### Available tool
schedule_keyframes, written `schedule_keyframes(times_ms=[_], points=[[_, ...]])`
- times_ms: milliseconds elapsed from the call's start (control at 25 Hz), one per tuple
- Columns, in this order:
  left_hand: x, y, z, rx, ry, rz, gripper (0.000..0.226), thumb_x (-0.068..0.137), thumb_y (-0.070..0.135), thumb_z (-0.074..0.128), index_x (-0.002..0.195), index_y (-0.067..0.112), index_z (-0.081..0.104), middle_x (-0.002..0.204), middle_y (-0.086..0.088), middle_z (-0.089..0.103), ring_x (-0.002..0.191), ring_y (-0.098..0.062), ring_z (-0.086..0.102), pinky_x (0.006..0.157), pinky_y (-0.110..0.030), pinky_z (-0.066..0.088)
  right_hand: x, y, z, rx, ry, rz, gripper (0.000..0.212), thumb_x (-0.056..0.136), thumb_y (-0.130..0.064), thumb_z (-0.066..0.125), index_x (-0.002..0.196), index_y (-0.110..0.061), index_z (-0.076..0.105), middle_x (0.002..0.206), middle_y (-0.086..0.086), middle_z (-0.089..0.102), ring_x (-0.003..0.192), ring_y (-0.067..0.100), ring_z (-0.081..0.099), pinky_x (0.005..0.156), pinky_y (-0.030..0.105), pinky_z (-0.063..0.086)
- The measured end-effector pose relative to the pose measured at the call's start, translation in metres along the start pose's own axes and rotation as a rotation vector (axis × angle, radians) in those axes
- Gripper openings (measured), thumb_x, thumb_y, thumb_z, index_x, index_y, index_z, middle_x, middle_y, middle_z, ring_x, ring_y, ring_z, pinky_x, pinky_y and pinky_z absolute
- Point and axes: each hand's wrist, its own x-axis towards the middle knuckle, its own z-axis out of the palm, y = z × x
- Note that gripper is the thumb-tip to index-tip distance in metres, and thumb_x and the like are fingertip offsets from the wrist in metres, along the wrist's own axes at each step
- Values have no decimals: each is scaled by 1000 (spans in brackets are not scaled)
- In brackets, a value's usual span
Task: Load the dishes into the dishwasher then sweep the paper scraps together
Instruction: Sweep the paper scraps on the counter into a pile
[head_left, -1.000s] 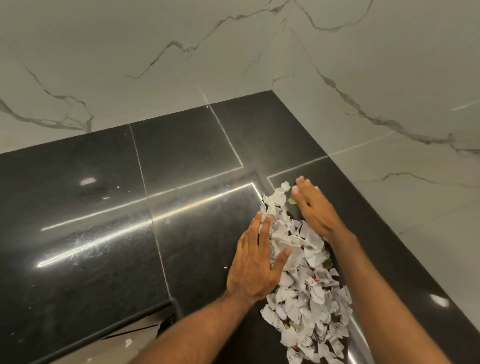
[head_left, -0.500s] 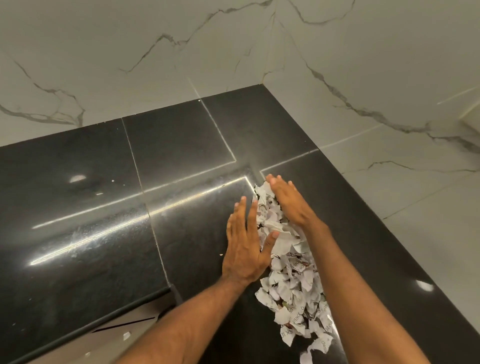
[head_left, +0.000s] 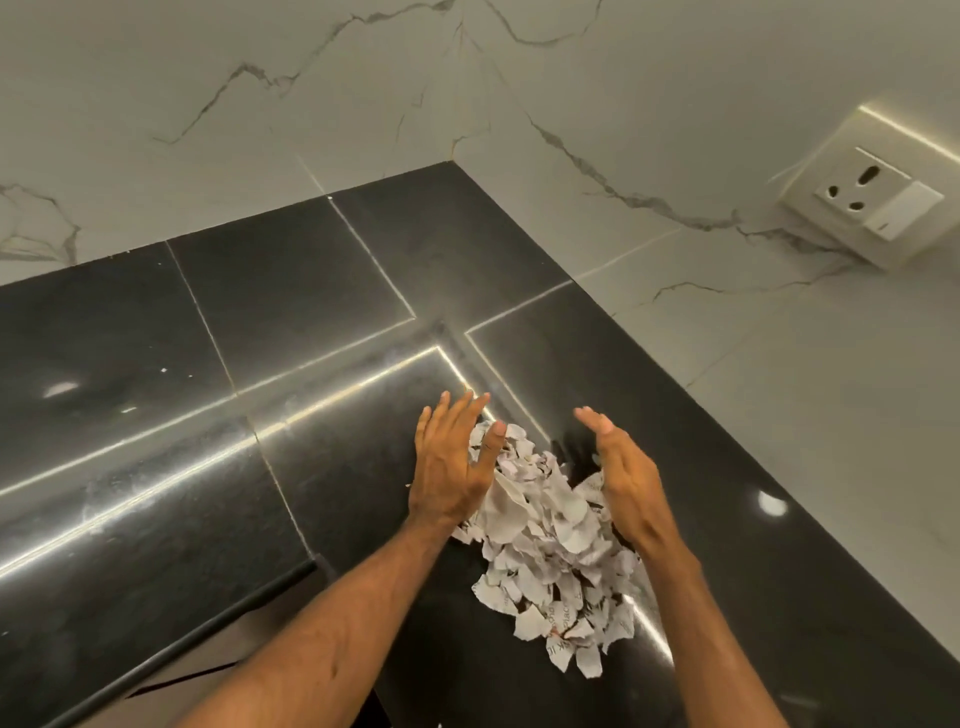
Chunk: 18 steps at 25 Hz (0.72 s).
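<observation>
A heap of torn white paper scraps (head_left: 545, 540) with printed text lies on the black stone counter (head_left: 260, 415), near its right side. My left hand (head_left: 452, 462) stands on edge along the heap's left side, fingers straight and spread, thumb over the scraps. My right hand (head_left: 621, 467) stands on edge at the heap's right side, fingers straight, palm facing the left hand. Both hands flank the far half of the heap and hold nothing. No dishes or dishwasher show in this view.
White marble-look walls (head_left: 675, 104) meet at the counter's far corner. An electrical socket with a switch (head_left: 872, 202) sits on the right wall. The counter's front edge (head_left: 182, 644) runs at lower left, with a lighter surface below it.
Both hands have drawn apart at the fingertips and pulled nearer to me. The scraps are bunched into a tighter, taller heap. The camera has shifted, bringing the socket into view.
</observation>
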Motion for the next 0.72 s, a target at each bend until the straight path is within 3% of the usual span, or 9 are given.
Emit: schedule_keyframes(times_ms=[80,200,400,560,640,720], points=[[-1,-1,-1,4,-64,51,71,100,76,22,147,34,55,158,4,47,155,-12,24,128,-49,14,-16,26,6,-91,-27,80,62,104,-74,15,157,-49,36,170,-12,27,158,8,20,130,47,12],[1,0,-6,5,-158,95,73,100,77,21,141,33,62,156,2,50,153,-10,29,128,-41,18,-36,47,28,-222,-62,17,65,105,-73,10,160,-44,29,172,-17,17,158,-5,4,130,35,-5],[-37,9,-23,-38,-465,36,76,98,79,18,157,36,40,168,4,30,157,-6,13,130,-41,7,-65,45,36,-126,-25,64,65,106,-72,13,158,-43,38,170,-12,30,156,-3,15,129,35,-2],[-91,14,-52,15,-473,9,83,96,82,18,164,33,21,171,9,13,158,-6,4,129,-43,3,-112,35,39,-111,174,43,62,106,-72,17,154,-44,45,164,-9,41,153,6,32,132,49,9],[-113,14,-62,38,-456,-4,87,94,83,19,165,32,17,172,8,9,157,-5,2,128,-39,1,-146,38,47,-121,152,47,60,105,-72,19,157,-48,35,168,-13,32,157,7,24,131,51,11],[-129,14,-70,44,-448,16,87,94,83,23,165,33,11,173,8,2,156,-5,-2,126,-37,-1,-174,41,55,-122,124,34,59,104,-72,23,159,-52,27,170,-20,21,157,-4,8,131,46,5]])
